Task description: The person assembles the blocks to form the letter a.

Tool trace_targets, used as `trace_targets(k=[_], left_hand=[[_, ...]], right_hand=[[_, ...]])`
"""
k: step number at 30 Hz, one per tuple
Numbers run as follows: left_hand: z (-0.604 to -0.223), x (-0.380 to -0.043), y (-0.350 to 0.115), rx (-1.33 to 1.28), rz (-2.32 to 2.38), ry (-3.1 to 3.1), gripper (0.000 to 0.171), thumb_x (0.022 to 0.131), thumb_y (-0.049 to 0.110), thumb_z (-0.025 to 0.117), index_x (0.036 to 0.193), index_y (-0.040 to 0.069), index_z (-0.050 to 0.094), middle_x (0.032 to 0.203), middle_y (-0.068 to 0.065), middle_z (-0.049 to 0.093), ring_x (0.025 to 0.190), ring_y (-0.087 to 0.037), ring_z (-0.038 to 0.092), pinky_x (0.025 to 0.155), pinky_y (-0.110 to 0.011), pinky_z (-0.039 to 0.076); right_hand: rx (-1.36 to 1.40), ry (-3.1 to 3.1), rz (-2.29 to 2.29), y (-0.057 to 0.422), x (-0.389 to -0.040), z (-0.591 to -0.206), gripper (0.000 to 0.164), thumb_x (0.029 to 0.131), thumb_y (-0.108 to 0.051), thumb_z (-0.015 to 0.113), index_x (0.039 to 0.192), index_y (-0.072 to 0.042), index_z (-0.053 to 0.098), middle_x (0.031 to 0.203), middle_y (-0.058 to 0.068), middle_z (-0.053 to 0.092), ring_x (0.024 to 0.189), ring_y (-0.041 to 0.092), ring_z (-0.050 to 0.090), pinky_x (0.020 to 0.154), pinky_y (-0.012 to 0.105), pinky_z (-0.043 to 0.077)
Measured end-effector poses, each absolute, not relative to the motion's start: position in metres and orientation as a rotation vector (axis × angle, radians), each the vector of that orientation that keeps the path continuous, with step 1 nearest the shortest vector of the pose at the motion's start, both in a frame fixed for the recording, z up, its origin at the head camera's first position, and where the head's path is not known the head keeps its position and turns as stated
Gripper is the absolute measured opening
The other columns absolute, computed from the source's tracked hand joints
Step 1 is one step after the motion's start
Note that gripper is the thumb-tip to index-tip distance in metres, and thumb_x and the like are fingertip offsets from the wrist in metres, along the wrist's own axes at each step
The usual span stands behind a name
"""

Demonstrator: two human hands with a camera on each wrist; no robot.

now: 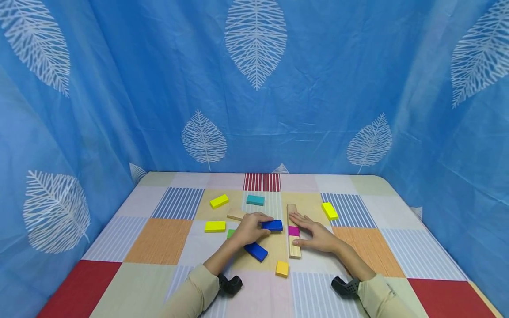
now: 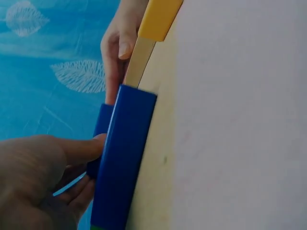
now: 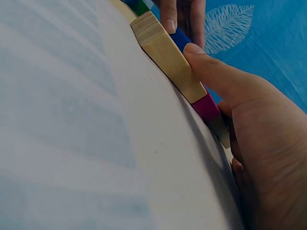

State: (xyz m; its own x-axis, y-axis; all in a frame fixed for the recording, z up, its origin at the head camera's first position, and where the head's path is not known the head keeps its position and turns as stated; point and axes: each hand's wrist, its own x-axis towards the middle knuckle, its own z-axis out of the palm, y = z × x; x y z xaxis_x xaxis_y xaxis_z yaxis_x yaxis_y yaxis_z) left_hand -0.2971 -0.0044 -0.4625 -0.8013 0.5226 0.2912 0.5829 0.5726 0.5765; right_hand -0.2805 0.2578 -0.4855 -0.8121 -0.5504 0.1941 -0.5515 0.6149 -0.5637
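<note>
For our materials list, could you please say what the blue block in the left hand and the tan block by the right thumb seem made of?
Blue block: perhaps painted wood, possibly plastic; smooth, even colour, no visible grain. Tan block: apparently unpainted wood, matte-looking, with a streaked end.

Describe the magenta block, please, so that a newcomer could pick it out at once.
On the patchwork-covered table, find the person's right hand. Beside it, the magenta block sits in line between two plain wooden blocks. It is the only magenta piece in view.
</note>
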Motion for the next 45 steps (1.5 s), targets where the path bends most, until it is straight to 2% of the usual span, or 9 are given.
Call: trace_targets(k=[6, 19, 30, 35, 42, 45], left_hand=[[-0.463, -0.294, 0.004, -1.047, -0.991, -2.740, 0.035, 0.081, 0.014, 0.072, 0.115, 0.010, 0.067, 0.112, -0.004, 0.064, 0.106, -0.017, 0.058, 0.092, -0.031, 0.045], [-0.470, -0.291, 0.012, -1.049, -1.012, -2.759, 0.034, 0.082, 0.013, 0.070, 0.116, 0.010, 0.066, 0.112, -0.002, 0.064, 0.106, -0.015, 0.057, 0.090, -0.028, 0.045], [-0.462, -0.293, 0.011, -0.991, -1.072, -2.741, 0.041, 0.083, 0.024, 0.070, 0.119, 0.008, 0.063, 0.117, -0.006, 0.061, 0.107, -0.020, 0.057, 0.090, -0.032, 0.046], [-0.447, -0.312, 0.001, -0.872, -1.137, -2.687, 0.035, 0.087, 0.021, 0.066, 0.118, 0.006, 0.063, 0.118, -0.009, 0.061, 0.106, -0.025, 0.057, 0.086, -0.036, 0.048], [-0.436, -0.359, -0.021, -0.690, -1.156, -2.660, 0.036, 0.087, 0.020, 0.065, 0.118, 0.003, 0.063, 0.117, -0.014, 0.060, 0.109, -0.030, 0.054, 0.090, -0.041, 0.045], [-0.441, -0.373, -0.028, -0.653, -1.158, -2.711, 0.038, 0.088, 0.020, 0.064, 0.120, 0.001, 0.061, 0.118, -0.015, 0.059, 0.107, -0.031, 0.054, 0.089, -0.041, 0.046]], right_hand=[[0.959, -2.819, 1.008, 0.258, -0.279, -0.484, 0.077, 0.080, -0.043, 0.068, 0.143, -0.013, 0.035, 0.149, 0.006, 0.027, 0.137, 0.025, 0.019, 0.109, 0.041, 0.012], [0.949, -2.832, 1.014, 0.260, -0.279, -0.487, 0.077, 0.080, -0.046, 0.067, 0.143, -0.015, 0.035, 0.149, 0.002, 0.027, 0.137, 0.020, 0.019, 0.109, 0.035, 0.012], [0.934, -2.844, 1.030, 0.260, -0.278, -0.485, 0.078, 0.081, -0.047, 0.066, 0.144, -0.015, 0.035, 0.150, 0.004, 0.026, 0.137, 0.025, 0.018, 0.108, 0.047, 0.016], [0.929, -2.847, 1.030, 0.260, -0.278, -0.484, 0.078, 0.080, -0.048, 0.066, 0.144, -0.015, 0.035, 0.150, 0.004, 0.026, 0.137, 0.026, 0.018, 0.108, 0.049, 0.017], [0.923, -2.843, 1.000, 0.259, -0.279, -0.484, 0.079, 0.079, -0.049, 0.066, 0.143, -0.016, 0.035, 0.149, 0.003, 0.026, 0.137, 0.022, 0.018, 0.110, 0.036, 0.012], [0.927, -2.844, 1.013, 0.258, -0.278, -0.485, 0.079, 0.079, -0.048, 0.067, 0.144, -0.015, 0.035, 0.150, 0.005, 0.024, 0.138, 0.024, 0.015, 0.110, 0.036, 0.010]])
